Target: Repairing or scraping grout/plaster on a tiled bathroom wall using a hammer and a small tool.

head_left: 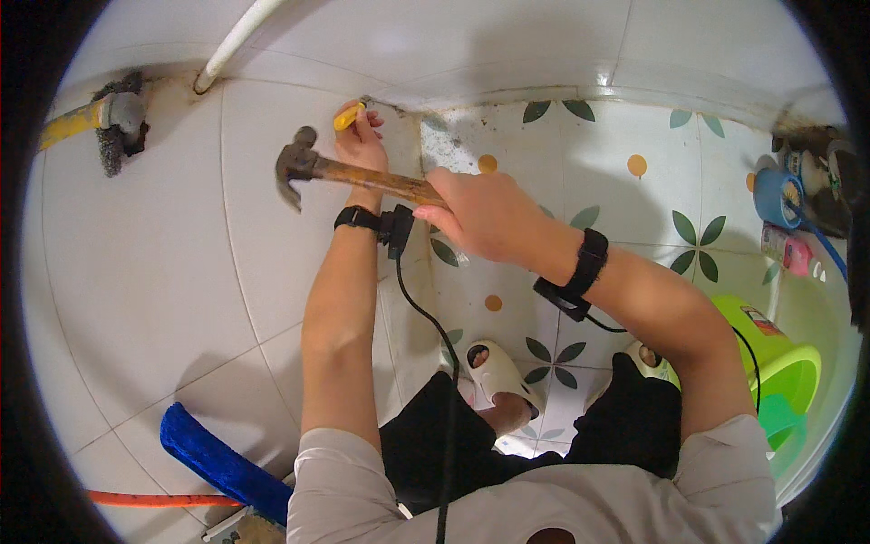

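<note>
My right hand (485, 213) is closed round the wooden handle of a claw hammer (362, 177). The hammer's dark, worn metal head points left and hangs in the air beside my left forearm, apart from the tool in my other hand. Farther off, my left hand (362, 140) is closed on a yellow-handled tool (348, 116), held against the bottom of the wall by the tiled corner. Its working end is small and mostly hidden, so I cannot make out its exact kind. Grey crumbs of debris (444, 145) lie on the floor tiles right of that hand.
A white pipe (237, 41) and a yellow pipe (72, 125) are at the upper left. A blue brush (222, 462) lies lower left. On the right stand a green bucket (793, 372), a pink bottle (797, 257) and a blue container (775, 195). Black cables hang from my wrist straps.
</note>
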`<state>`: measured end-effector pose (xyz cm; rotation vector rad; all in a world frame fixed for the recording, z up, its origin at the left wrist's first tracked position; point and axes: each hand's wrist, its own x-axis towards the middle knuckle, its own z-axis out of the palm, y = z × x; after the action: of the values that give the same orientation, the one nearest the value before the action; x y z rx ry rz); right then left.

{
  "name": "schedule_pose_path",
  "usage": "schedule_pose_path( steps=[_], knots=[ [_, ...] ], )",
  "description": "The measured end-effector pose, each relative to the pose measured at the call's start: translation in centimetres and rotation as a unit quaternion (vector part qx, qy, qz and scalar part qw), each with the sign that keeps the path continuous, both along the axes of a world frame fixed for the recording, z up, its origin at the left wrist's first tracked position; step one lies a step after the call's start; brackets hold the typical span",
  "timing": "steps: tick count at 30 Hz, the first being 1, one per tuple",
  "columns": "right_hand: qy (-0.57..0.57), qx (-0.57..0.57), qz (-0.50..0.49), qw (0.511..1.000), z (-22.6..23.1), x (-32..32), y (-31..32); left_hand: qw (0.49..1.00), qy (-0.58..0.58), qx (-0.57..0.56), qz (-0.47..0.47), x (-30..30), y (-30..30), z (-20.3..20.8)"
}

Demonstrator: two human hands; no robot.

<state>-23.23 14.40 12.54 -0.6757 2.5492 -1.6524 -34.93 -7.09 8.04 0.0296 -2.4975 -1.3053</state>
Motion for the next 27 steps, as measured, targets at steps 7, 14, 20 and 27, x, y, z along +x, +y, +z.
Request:
schedule_pose_path(
  steps=[7, 14, 20, 27],
  knots=[
    [-0.052, 0.002, -0.008, 0.999, -1.5, -0.3, 0.0, 0.999, -0.014, 0.036, 0.008, 0.2, 0.2, -1.2],
    [-0.045, -0.019, 0.037, 0.998, -1.2, 1.7, 0.7, 0.998, 0.024, 0.055, 0.014, -0.3, -0.3, -0.1],
    [-0.082, -0.04, 0.007, 0.996, -1.9, 2.0, 1.1, 0.994, -0.018, 0.107, 0.02, -0.9, -0.4, 0.1],
    [-0.067, -0.027, -0.005, 0.997, -1.7, 1.2, 1.3, 0.999, -0.051, 0.016, -0.009, -0.5, -0.6, 0.3]
  ],
)
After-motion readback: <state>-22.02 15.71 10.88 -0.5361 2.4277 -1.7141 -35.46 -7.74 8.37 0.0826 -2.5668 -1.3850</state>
